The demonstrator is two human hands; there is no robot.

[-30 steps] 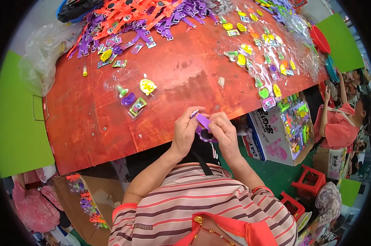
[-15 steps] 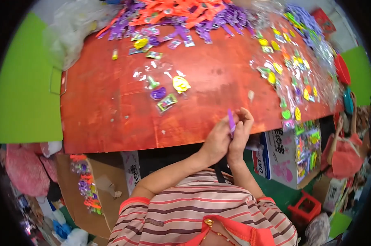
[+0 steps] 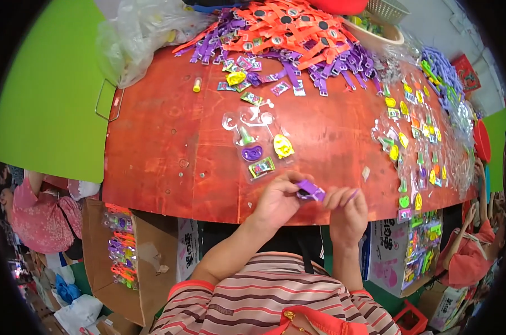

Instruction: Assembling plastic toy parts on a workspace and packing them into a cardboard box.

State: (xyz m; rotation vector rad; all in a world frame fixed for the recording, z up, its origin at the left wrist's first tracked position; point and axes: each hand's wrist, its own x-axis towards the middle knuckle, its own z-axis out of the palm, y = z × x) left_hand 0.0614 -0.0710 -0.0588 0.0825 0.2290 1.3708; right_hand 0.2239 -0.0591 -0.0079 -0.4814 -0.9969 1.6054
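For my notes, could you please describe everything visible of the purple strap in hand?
The purple strap looks like smooth plastic, with pale edging and a dark patch. The left hand pinches its left end, and it slants down rightward over the red table. Blur hides its full shape and whether the right hand touches it.

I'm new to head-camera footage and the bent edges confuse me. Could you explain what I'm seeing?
There is no machine here: just a person's two bare hands. A fisheye camera worn on the head looks down, so straight edges curve.

The left hand holds a purple strap. The right hand is beside it, with a bit of purple at its fingers; blur hides its exact grip.

On the red table, a clear tray carries small pieces, including a yellow one. Beyond lies a heap of orange and purple straps; to the right, more pieces in clear plastic.
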